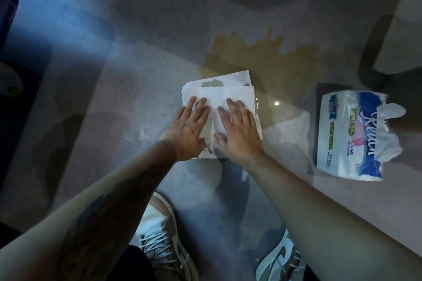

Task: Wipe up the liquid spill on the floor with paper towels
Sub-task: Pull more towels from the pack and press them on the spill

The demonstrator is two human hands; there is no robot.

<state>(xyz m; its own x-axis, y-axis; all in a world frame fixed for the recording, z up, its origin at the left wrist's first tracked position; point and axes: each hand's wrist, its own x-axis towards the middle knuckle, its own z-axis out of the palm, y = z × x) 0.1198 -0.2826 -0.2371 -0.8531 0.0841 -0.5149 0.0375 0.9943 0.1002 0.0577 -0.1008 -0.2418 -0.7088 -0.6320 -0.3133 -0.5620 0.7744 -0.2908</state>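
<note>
A brownish-yellow liquid spill (260, 61) spreads over the shiny tiled floor in the middle of the view. White paper towels (219, 91) lie flat on its near edge, with wet patches soaking through. My left hand (188, 131) and my right hand (237, 133) both press flat on the towels, side by side, fingers spread. Neither hand grips anything.
An opened blue-and-white paper towel pack (352, 134) lies on the floor to the right. My two sneakers (159, 235) stand at the bottom. A dark chair base (374, 64) is at the right, and a dark object (9, 29) at the left edge.
</note>
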